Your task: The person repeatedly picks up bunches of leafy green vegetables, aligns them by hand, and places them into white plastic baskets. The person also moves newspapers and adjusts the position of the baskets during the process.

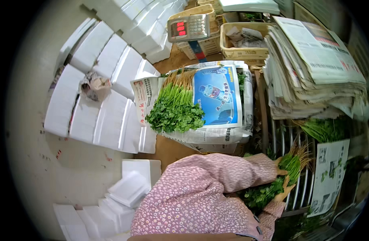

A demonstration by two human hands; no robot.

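At the right, both my hands are on a bunch of fresh coriander [290,165] with pale brown roots. My left hand [281,168] grips its stems from the upper side. My right hand [284,191] is around the stems and leaves from below; its fingertips are partly hidden by the greens. The bunch lies over a rack of metal bars [303,186], roots pointing away from me. Leafy coriander [259,195] spreads under my forearms. Further left, a larger pile of rooted coriander [175,105] rests on a newspaper-lined box [211,135], beside a blue advertising sheet [217,96].
A tall newspaper stack [317,60] stands beyond the rack, with more greens [326,129] and a newspaper sheet [329,177] nearby. A digital scale display [189,27] rises behind the box. Yellowish plastic crates [244,53] stand at the back. White foam boxes [109,120] fill the left.
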